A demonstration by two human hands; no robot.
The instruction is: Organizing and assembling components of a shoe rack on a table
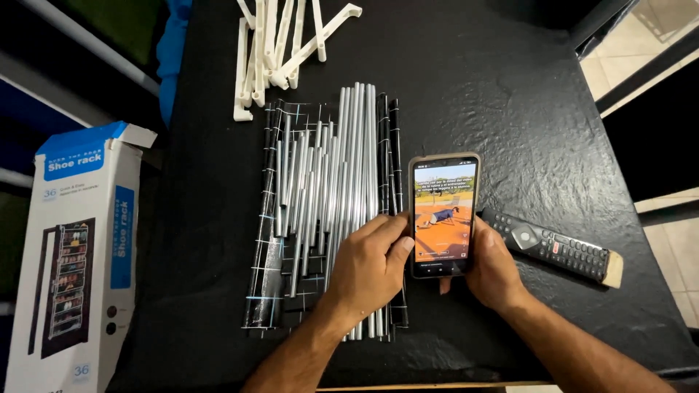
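Note:
A smartphone (443, 215) with a lit screen lies on the black table (510, 94), screen up. My left hand (370, 266) rests on a pile of several silver metal tubes (342, 167), its fingers and thumb touching the phone's left edge. My right hand (491, 271) cups the phone's right lower edge. The tubes lie side by side on a black sheet with a light grid pattern (268, 284). Both hands frame the phone; neither lifts it off the table.
A black remote control (557, 247) lies just right of the phone. Several white plastic brackets (280, 51) are heaped at the table's far edge. A blue and white cardboard box (76, 255) stands left of the table. Tiled floor shows at right.

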